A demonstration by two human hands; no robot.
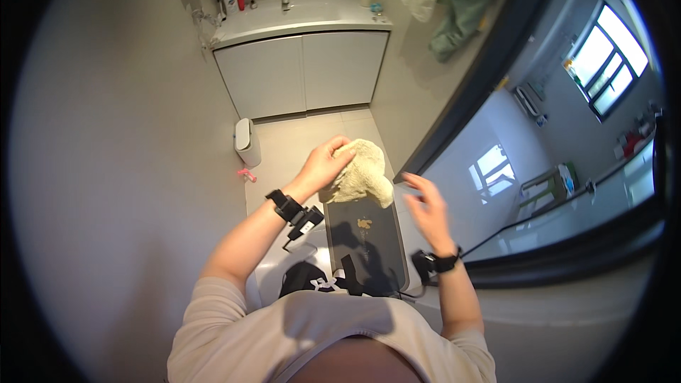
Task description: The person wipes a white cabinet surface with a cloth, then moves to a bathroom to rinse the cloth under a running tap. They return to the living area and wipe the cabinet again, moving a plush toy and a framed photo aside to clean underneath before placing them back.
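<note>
A pale yellow terry cloth [363, 173] hangs from my left hand [331, 162], pinched between thumb and fingers, with its folds drooping to the right. My right hand [427, 207] is just right of the cloth, apart from it, fingers spread and slightly blurred, holding nothing. Each wrist wears a black strap with a small device. Below the cloth, a dark grey floor mat [391, 242] with a small printed figure and writing lies in front of my body.
Ahead stands a white washbasin [266, 18] over a cabinet [260, 77]. A white bin [250, 141] and a pink object [247, 174] are by the left wall. Towels [463, 10] hang at upper right, beside a dark door frame [479, 72] and a glazed shower area.
</note>
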